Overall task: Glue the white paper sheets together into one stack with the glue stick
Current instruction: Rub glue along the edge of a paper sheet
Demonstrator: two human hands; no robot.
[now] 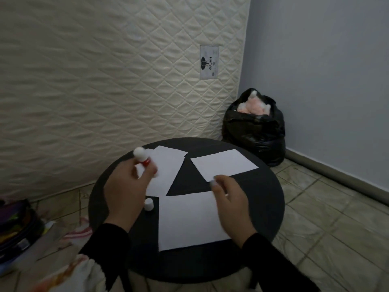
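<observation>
Head view: left hand [128, 182] pinches blurred glue stick [144, 160]; right hand [229, 199] grip unclear (curled over paper [189, 222])

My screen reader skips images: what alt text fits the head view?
Over a round black table with three separate white paper sheets, the left hand holds an uncapped glue stick; the right hand reaches toward the far right sheet. A white cap stands nearby.

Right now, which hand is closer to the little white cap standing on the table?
Left. The left hand, holding the glue stick, hovers just above and left of the cap. The right hand sits well off to the cap's right, across the nearest paper sheet.
</observation>
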